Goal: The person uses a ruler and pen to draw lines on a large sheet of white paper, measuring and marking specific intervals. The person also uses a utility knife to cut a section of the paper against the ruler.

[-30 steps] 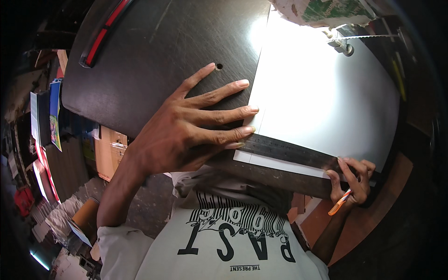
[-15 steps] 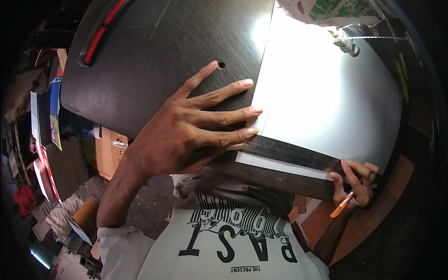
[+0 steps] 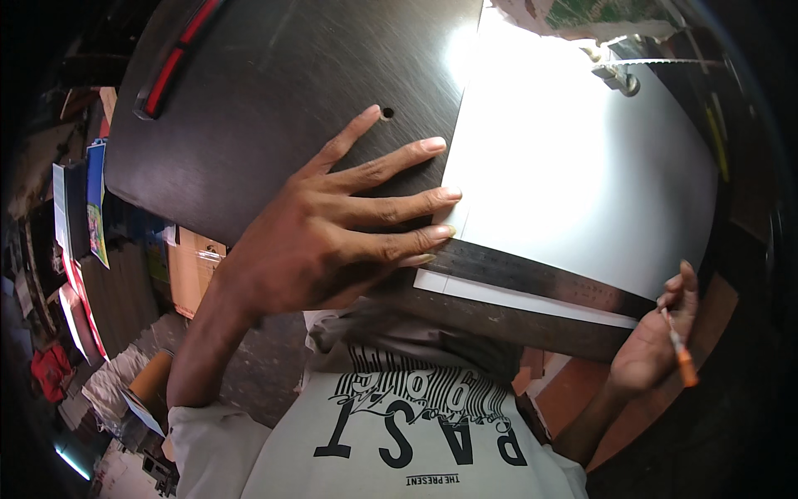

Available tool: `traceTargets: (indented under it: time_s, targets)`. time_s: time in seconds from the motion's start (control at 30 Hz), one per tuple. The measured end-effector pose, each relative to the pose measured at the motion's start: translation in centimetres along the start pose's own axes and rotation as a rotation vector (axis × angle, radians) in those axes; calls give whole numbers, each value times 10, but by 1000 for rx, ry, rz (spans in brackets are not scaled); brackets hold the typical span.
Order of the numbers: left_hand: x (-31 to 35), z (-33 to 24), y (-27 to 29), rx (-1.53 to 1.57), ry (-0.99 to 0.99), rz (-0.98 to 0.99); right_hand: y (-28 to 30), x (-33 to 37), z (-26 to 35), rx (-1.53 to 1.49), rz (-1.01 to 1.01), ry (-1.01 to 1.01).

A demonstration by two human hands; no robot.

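Observation:
A large white sheet [image 3: 573, 183] lies on the dark, scratched table [image 3: 274, 141], its lower corner near the front edge. Across the sheet's near side runs a dark metal ruler [image 3: 532, 276], with a narrow band of white below it. My left hand [image 3: 320, 216] rests flat with fingers spread, the fingertips at the sheet's left edge and the ruler's left end; its thumb is partly hidden. At the ruler's right end, my right hand [image 3: 648, 345] is raised a little, with an orange and white pen [image 3: 683, 364] between its fingers, thin end upward.
Far right, a metal fitting [image 3: 617, 76] with a thin toothed strip stands over the sheet. A black bar with red strips [image 3: 170, 71] lies at the table's far left, and a small hole [image 3: 387, 114] pierces the tabletop. Stacked boards [image 3: 120, 279] stand left of the table.
My right hand has let go of the ruler's right end and moved right, turning the pen in its fingers. My left hand stays in nearly the same place on the sheet.

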State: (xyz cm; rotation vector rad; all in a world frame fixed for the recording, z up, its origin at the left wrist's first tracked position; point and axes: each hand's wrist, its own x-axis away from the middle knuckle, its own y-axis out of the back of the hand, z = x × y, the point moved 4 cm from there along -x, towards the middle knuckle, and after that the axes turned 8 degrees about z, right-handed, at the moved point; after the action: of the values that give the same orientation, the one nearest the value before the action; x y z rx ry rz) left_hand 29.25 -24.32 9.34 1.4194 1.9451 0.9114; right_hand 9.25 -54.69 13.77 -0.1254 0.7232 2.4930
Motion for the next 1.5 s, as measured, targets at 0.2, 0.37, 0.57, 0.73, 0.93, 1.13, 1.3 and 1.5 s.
traceTargets:
  time_s: [0.2, 0.37, 0.57, 0.73, 0.93, 1.13, 1.3, 1.5]
  targets:
    - [0, 1, 2, -23, -5, -5, -69, -30, 37, -769, 444, -130]
    - [-1, 1, 2, -58, 3, 7, -110, -31, 40, -532, 521, -127]
    - [0, 1, -1, -70, 3, 0, -119, -34, 31, -360, 605, -46]
    - [-2, -1, 1, -59, 21, -1, -121, -24, 17, -458, 439, 71]
    - [1, 3, -3, -71, 14, -11, -123, -24, 17, -421, 454, 111]
    - [0, 3, -3, -66, 15, -9, -123, -25, 21, -396, 491, 100]
    - [1, 2, -2, -58, 28, -11, -123, -27, 25, -322, 528, 143]
    - [-1, 1, -1, -61, 34, -1, -124, -26, 21, -349, 492, 145]
